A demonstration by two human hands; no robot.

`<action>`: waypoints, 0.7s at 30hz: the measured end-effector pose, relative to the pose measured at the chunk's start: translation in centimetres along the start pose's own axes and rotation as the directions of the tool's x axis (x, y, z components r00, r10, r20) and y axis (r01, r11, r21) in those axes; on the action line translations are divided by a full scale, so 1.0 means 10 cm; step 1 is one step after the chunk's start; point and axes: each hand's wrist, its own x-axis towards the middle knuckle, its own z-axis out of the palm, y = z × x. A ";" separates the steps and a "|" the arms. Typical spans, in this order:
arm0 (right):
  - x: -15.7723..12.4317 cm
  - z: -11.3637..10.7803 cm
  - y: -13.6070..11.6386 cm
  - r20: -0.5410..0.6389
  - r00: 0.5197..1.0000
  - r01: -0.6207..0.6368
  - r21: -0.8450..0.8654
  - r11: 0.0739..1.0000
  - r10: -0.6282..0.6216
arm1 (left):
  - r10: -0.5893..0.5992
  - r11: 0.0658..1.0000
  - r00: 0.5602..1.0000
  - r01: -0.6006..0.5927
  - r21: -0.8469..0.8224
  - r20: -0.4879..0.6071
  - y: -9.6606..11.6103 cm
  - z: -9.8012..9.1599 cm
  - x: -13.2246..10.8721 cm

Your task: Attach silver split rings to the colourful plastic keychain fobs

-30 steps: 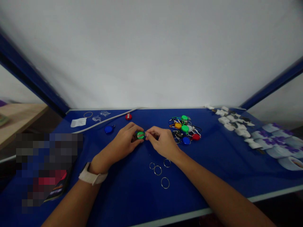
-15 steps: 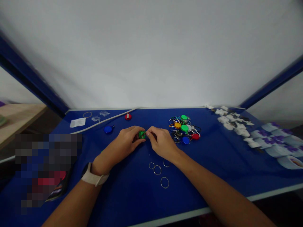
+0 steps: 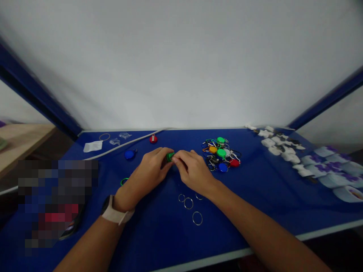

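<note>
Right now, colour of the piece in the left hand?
The piece is green; head view, partly covered.

One green reel (image 3: pixel 169 156) is showing, small, bright green, darker toward its near side. Its outline is looking rounded, but fingers are hiding most of it, so full shape and fittings aren't showing clearly. It is sitting near mid-scene, slightly left of centre. Left hand (image 3: pixel 154 164) is gripping it from the left; right hand (image 3: pixel 193 168) is pinching at its right edge, exact part hidden. Far side is peeking out above the fingertips. Can't tell its tilt, or whether it is resting or being lifted.
</note>
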 end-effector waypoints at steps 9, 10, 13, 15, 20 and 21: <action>-0.05 0.00 -0.09 0.099 0.984 0.142 0.039 0.989 -0.146 | -0.331 0.923 0.885 0.230 -0.309 -0.329 -0.14 -0.12 0.05; -0.06 0.01 -0.11 0.147 0.974 0.172 0.033 0.985 -0.175 | -0.386 0.886 0.848 0.232 -0.402 -0.363 -0.15 -0.16 0.06; -0.09 0.04 -0.20 0.277 0.923 0.264 0.054 0.963 -0.269 | -0.525 0.776 0.738 0.210 -0.594 -0.425 -0.16 -0.26 0.09; -0.11 0.08 -0.27 0.335 0.887 0.313 0.068 0.947 -0.317 | -0.587 0.731 0.674 0.204 -0.651 -0.448 -0.15 -0.31 0.10; -0.14 0.15 -0.39 0.424 0.830 0.372 0.065 0.926 -0.363 | -0.640 0.666 0.629 0.168 -0.727 -0.441 -0.14 -0.33 0.12; -0.13 0.16 -0.39 0.422 0.828 0.377 0.067 0.924 -0.369 | -0.650 0.648 0.626 0.160 -0.745 -0.431 -0.15 -0.32 0.12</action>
